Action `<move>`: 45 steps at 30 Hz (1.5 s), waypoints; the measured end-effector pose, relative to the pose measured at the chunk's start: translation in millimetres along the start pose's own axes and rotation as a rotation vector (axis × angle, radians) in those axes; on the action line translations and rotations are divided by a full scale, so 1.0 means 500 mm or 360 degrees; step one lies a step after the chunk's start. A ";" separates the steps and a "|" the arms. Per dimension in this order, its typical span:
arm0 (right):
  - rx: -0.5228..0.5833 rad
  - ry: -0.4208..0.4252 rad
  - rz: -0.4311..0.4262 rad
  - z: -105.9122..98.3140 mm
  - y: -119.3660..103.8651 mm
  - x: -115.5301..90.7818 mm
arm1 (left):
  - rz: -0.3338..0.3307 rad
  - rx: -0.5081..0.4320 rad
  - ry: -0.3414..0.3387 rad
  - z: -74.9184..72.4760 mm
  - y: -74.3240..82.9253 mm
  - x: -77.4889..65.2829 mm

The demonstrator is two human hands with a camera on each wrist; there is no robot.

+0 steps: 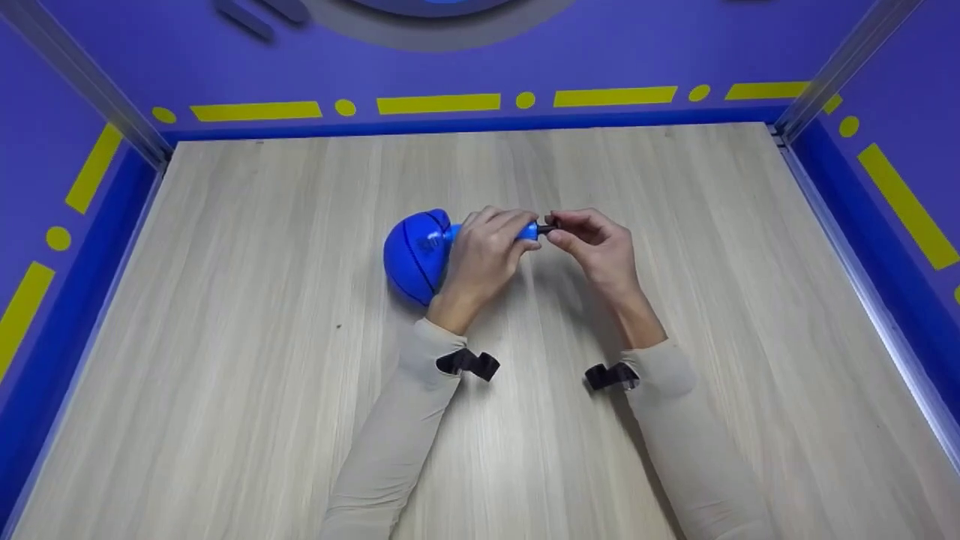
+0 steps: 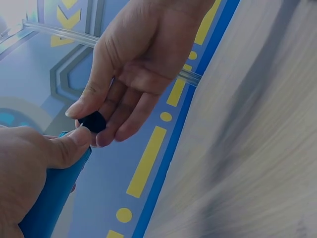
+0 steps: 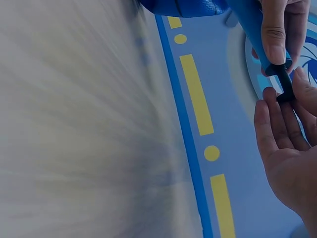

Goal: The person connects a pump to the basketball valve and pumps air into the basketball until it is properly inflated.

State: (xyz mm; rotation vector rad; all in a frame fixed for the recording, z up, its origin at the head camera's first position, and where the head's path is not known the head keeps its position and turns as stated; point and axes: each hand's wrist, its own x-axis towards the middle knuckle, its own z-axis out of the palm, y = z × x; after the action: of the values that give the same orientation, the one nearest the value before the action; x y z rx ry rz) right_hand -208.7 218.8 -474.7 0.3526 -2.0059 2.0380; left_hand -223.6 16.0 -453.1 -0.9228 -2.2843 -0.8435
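A blue ball [image 1: 415, 255] with black seam lines, its top caved in, is at the left end of a blue hand pump [image 1: 529, 231]. My left hand [image 1: 484, 251] grips the pump's barrel, its thumb near the end where the rod comes out. From that end a short black rod [image 3: 284, 79] sticks out, with a black handle [image 2: 94, 121] at its tip. My right hand [image 1: 606, 251] pinches this handle between thumb and fingers. Most of the barrel is hidden under my left hand in the head view.
Below the hands lies a wood-grain tabletop [image 1: 247, 337]. Blue panels [image 1: 480, 67] with yellow dashes and dots border it at the back and both sides. Each sleeved forearm wears a black wrist mount [image 1: 469, 363].
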 end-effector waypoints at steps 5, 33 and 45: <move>-0.0034 0.0021 -0.0031 -0.011 -0.007 0.002 | 0.0011 -0.0037 0.0013 -0.005 -0.006 0.002; 0.0062 0.0101 0.0013 -0.014 -0.001 0.002 | 0.0034 0.0028 0.0112 0.004 0.001 -0.001; -0.0002 0.0009 0.0011 -0.010 -0.008 0.001 | 0.0032 -0.0012 0.0041 0.002 -0.003 0.001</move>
State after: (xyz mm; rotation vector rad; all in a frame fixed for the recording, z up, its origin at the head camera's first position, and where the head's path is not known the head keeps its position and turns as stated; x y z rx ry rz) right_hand -207.7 224.0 -471.1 0.3395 -2.0077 2.0396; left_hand -225.4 16.2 -454.0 -0.9314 -2.2480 -0.8511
